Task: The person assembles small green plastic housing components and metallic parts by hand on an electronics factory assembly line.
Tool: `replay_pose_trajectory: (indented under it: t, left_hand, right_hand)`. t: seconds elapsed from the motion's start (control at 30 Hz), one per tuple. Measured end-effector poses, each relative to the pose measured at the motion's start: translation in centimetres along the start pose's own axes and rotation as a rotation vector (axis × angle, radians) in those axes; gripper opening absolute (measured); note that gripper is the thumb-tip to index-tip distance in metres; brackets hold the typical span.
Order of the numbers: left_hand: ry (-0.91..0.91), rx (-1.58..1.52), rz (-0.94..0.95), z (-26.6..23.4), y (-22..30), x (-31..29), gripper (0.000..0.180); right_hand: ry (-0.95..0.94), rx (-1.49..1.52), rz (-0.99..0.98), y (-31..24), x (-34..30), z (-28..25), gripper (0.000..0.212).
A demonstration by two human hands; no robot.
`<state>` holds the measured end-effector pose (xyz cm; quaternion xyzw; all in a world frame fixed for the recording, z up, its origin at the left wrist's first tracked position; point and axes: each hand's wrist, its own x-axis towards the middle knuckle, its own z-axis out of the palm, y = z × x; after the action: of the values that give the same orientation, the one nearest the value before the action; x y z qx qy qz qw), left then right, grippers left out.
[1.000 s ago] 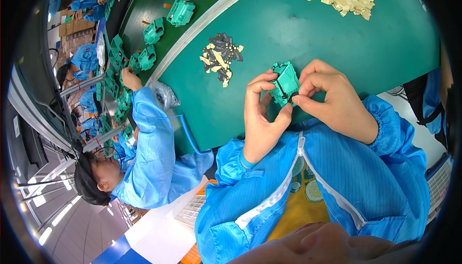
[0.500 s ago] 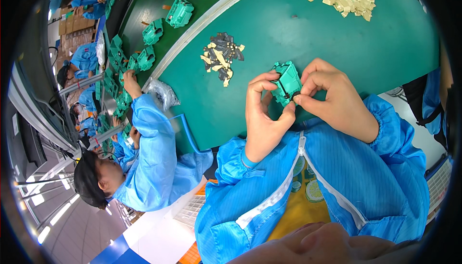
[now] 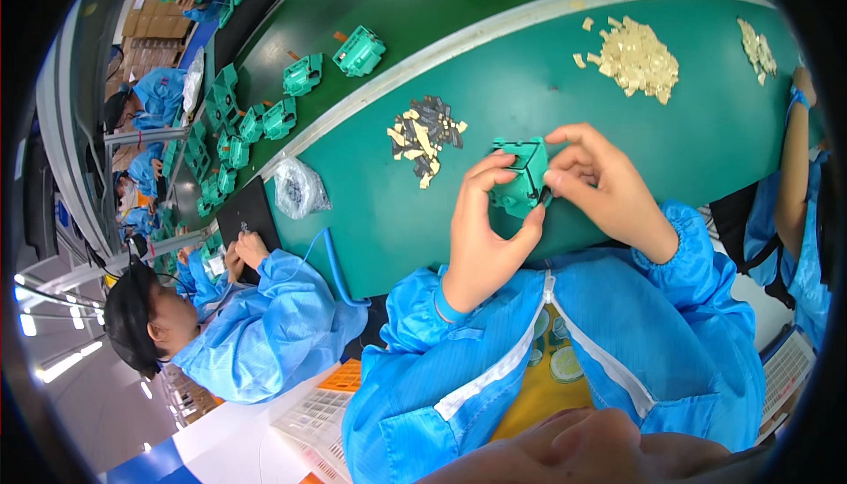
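Head view: right of the frame's centre, the left hand (image 3: 485, 241) pinches a green plastic housing (image 3: 533, 166) between thumb and fingers, above the green mat (image 3: 520, 91). The right hand (image 3: 609, 188) meets its right side, forefinger extended and thumb bent in; whether they grip the small dark piece (image 3: 545, 195) there is hard to tell. Mat surface stretches from the hands up to the pale rail (image 3: 494, 19), between a black-and-cream pile (image 3: 426, 135) and a cream pile (image 3: 637, 59) at upper right.
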<state>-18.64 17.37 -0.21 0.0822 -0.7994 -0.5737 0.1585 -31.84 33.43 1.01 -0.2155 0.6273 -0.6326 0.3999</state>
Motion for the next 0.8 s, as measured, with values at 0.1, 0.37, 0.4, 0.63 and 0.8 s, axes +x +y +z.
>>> replay_pose_trajectory:
  t: [0.1, 0.37, 0.4, 0.63, 0.8]
  left_hand:
    - [0.041, 0.379, 0.124, -0.7, 0.7, 0.9, 0.067]
    - [0.249, 0.323, 0.196, -2.6, 1.2, -0.5, 0.059]
    - [0.223, 0.289, 0.156, -2.6, 1.0, -0.8, 0.053]
    - [0.17, 0.268, 0.091, -2.8, -0.3, -1.6, 0.031]
    - [0.324, 0.41, 0.065, -6.3, -2.1, -1.8, 0.024]
  right_hand:
    - [0.018, -0.228, -0.038, -2.0, 1.1, 0.9, 0.063]
    - [0.105, -0.328, -0.117, -3.9, 16.3, -1.4, 0.054]
    - [0.154, -0.291, -0.164, -3.8, 18.8, -0.8, 0.062]
    - [0.32, -0.725, -0.219, 0.4, 30.2, -0.6, 0.054]
    - [0.315, -0.853, -0.478, -1.5, 26.1, 0.3, 0.054]
